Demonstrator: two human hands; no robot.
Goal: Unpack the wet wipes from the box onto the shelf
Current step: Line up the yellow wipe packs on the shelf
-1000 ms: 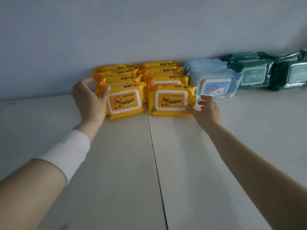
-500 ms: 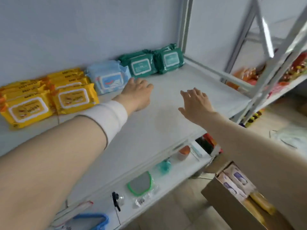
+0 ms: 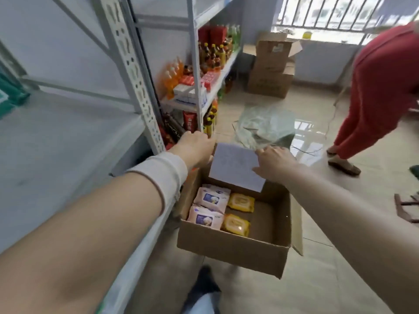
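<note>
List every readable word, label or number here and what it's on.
Nothing is readable.
Blurred: faint print on the white sheet.
Blurred: labels on the pink wipes packs in the cardboard box.
Blurred: lids of the yellow wipes packs.
Too small: mark on the stacked cartons.
Too small: labels on the bottles.

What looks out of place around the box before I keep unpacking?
Two things. A white sheet lies tilted across the far side of the box, covering part of the opening; the right hand holds its edge. A crumpled plastic bag lies loose on the floor just beyond the box.
</note>
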